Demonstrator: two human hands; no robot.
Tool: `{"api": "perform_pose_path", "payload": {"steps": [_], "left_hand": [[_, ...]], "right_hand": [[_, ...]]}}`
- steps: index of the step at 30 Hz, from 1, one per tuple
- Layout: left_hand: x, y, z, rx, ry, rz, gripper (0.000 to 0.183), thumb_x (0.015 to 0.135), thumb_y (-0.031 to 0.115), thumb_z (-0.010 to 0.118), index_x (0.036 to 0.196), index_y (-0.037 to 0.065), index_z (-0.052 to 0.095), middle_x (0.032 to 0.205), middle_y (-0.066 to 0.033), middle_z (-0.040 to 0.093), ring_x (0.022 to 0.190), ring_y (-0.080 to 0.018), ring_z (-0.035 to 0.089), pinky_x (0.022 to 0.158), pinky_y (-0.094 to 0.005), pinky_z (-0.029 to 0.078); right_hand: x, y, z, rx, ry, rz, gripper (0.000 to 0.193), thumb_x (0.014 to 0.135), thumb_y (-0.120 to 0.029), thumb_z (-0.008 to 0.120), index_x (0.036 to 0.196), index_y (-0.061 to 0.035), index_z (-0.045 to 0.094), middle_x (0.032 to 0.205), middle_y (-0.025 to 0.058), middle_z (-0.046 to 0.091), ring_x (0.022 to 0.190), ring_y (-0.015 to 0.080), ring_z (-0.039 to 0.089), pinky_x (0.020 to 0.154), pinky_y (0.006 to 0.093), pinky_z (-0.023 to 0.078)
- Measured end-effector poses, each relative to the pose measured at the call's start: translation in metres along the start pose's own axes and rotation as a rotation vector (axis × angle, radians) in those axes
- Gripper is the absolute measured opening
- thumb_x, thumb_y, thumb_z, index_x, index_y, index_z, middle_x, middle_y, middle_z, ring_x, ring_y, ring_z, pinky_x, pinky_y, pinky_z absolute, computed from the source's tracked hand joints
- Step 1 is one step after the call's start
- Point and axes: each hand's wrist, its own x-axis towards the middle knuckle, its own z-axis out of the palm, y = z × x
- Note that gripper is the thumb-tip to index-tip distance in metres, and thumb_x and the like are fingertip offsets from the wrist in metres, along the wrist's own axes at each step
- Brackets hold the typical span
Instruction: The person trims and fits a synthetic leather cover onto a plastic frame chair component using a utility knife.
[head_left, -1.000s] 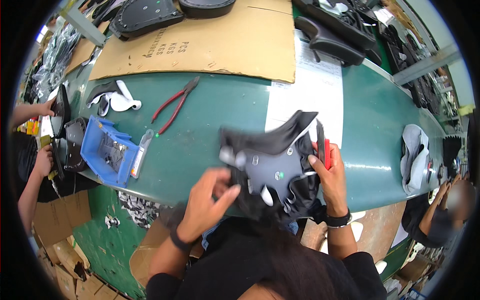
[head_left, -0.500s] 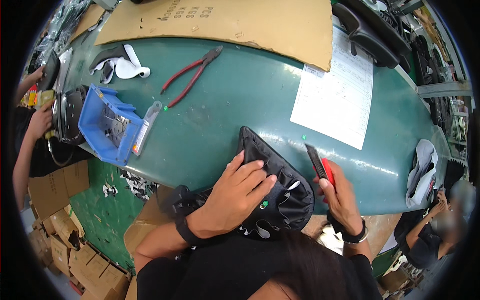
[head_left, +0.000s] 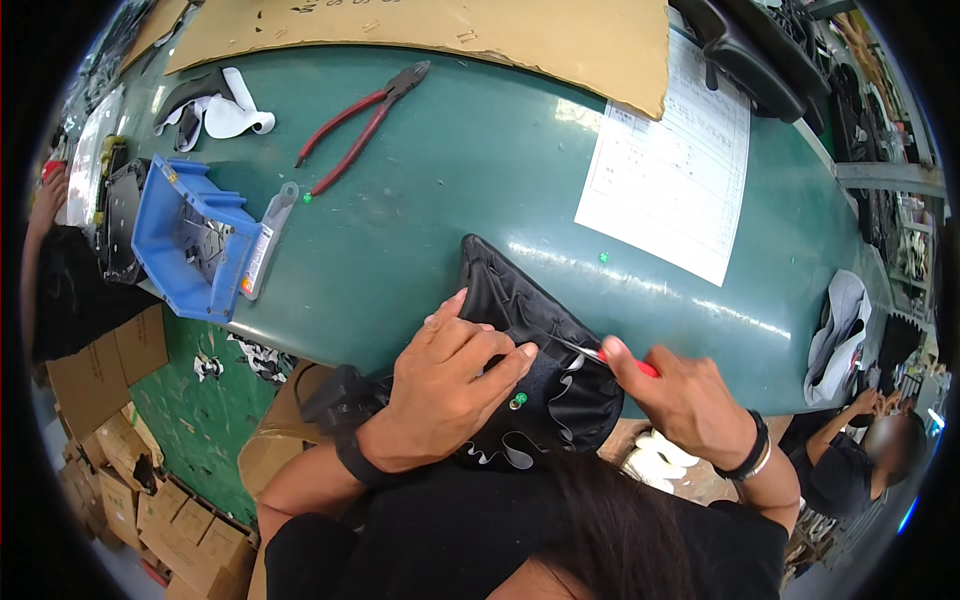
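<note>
Against the table's near edge lies a black padded, fabric-covered panel (head_left: pixel 590 415) with a gathered rim and loose white-grey strips. My left hand (head_left: pixel 440 395) rests on it, fingers bent and gripping the black fabric; its thumb is hidden. In my right hand (head_left: pixel 690 400) is a red-handled utility knife (head_left: pixel 645 369), its blade angled left over the panel, close to the left fingertips. Whether the blade touches the fabric I cannot tell. A green dot with a small hole (head_left: pixel 520 399) shows on the panel below my left fingers.
Red-handled cutting pliers (head_left: pixel 365 125), a blue parts bin (head_left: pixel 190 240), a clear narrow case (head_left: pixel 268 240) and fabric scraps (head_left: pixel 215 108) lie on the left. Cardboard (head_left: pixel 430 35), a printed sheet (head_left: pixel 665 165) and black molded parts (head_left: pixel 755 60) are farther back. Co-workers are at both sides.
My right hand has brought the knife from beside the panel leftward over it, blade now pointing left. My left fingers have bent more on the fabric. The view has shifted slightly.
</note>
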Motion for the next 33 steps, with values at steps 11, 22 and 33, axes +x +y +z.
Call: {"api": "perform_pose_path", "payload": {"steps": [11,22,33], "left_hand": [[0.036,0.012,0.003,-0.114,-0.233,0.098,0.023,0.078,0.022,0.074,0.093,0.007,0.063,0.085,-0.0037,0.056,0.076,-0.0208,0.049,0.077,-0.0381,0.034],[0.030,0.011,0.010,-0.215,-0.178,-0.007,0.026,0.072,0.017,0.075,0.058,0.011,0.055,0.069,-0.0001,0.041,0.071,-0.0192,0.042,0.071,-0.0357,0.028],[0.034,-0.026,-0.016,-1.253,-0.202,-0.044,0.041,0.076,0.021,0.069,0.048,0.008,0.042,0.054,-0.0067,0.038,0.058,-0.0212,0.035,0.067,-0.0361,0.029]], "right_hand": [[-0.051,0.018,0.017,0.278,0.363,0.157,0.058,0.083,-0.007,0.067,0.138,-0.0153,0.050,0.076,0.0089,0.059,0.058,0.0270,0.057,0.050,0.0357,0.043],[0.000,0.029,-0.015,0.157,0.018,-0.029,0.052,0.082,-0.006,0.067,0.132,-0.0153,0.055,0.073,0.0090,0.060,0.056,0.0300,0.058,0.049,0.0362,0.043],[-0.066,-0.012,0.034,0.076,0.075,0.218,0.064,0.082,-0.005,0.060,0.143,-0.0183,0.044,0.065,0.0107,0.046,0.048,0.0261,0.052,0.045,0.0364,0.042]]}}
